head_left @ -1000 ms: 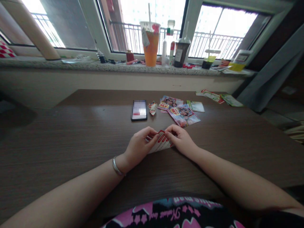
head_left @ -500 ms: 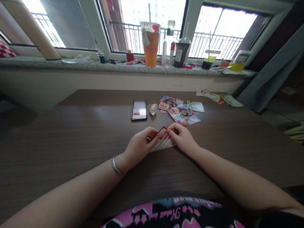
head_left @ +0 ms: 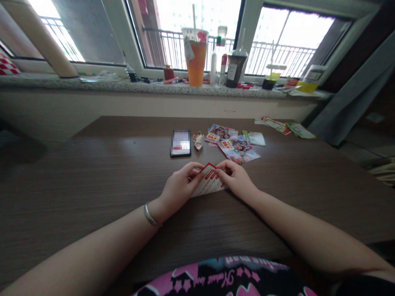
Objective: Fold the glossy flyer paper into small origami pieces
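Observation:
Between my two hands is a folded paper leaflet, white with red print and a red edge, its pointed corner facing away from me. My left hand pinches the leaflet's left edge between thumb and fingers; a silver bangle circles that wrist. On the other side, my right hand grips the upper right edge near the corner. The leaflet's lower edge lies at or just above the brown table; I cannot tell which. Some fingertips are hidden behind the paper.
Beyond my hands lie a phone, a small folded paper piece, two glossy flyers and a green-white leaflet. More leaflets rest at the far right edge. Drink cups, including an orange one, stand on the windowsill.
My left hand has slid slightly left along the leaflet's edge, showing more of its printed face. My right hand has barely moved, and both still hold the paper.

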Available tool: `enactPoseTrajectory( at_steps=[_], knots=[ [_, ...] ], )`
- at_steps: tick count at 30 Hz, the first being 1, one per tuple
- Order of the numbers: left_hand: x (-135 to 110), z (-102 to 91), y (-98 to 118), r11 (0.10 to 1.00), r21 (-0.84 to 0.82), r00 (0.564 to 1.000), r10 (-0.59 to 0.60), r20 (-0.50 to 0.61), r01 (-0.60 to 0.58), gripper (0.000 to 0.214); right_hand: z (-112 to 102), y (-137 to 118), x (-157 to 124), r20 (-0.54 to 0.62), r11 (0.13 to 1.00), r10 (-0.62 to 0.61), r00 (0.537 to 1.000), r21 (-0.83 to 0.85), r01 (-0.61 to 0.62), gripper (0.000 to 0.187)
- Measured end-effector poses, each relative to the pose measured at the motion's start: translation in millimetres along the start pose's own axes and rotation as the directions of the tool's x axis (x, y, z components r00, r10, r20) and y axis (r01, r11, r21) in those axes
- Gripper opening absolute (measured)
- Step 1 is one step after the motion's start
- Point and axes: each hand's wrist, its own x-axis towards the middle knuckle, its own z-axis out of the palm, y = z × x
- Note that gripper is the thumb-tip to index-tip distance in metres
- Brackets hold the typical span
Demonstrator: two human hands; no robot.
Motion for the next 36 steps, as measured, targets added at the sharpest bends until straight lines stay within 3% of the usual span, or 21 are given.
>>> enactPoseTrajectory(
  at_steps=[10,20,26,32,36],
  knots=[
    [4.8,-2.1,-6.2,0.996,-0.089,0.999,-0.03,-0.025,0.028,0.019,-7.4,5.0,-0.2,-0.007,0.977,-0.131,0.991,-0.172,0.128,0.013],
    [5.5,-0.9,-2.6,0.986,-0.163,0.997,-0.041,-0.071,0.029,0.019,-5.7,4.6,-0.9,-0.001,0.98,-0.178,0.984,-0.092,0.177,0.012],
    [3.8,-3.5,0.3,0.995,-0.1,0.998,0.003,-0.056,-0.009,0.02,-4.1,8.4,0.4,0.009,0.99,-0.139,0.99,-0.012,0.139,0.015],
    [5.7,-3.9,-6.0,0.999,0.026,0.999,0.021,0.042,-0.022,0.03,-5.7,17.6,7.9,0.015,0.997,-0.031,0.999,-0.077,0.032,0.015],
    [3.3,-6.1,-3.8,0.946,0.235,0.974,0.211,0.082,-0.225,0.028,-8.6,18.6,10.9,0.019,0.972,0.038,0.999,-0.233,-0.033,0.015]
  ],
)
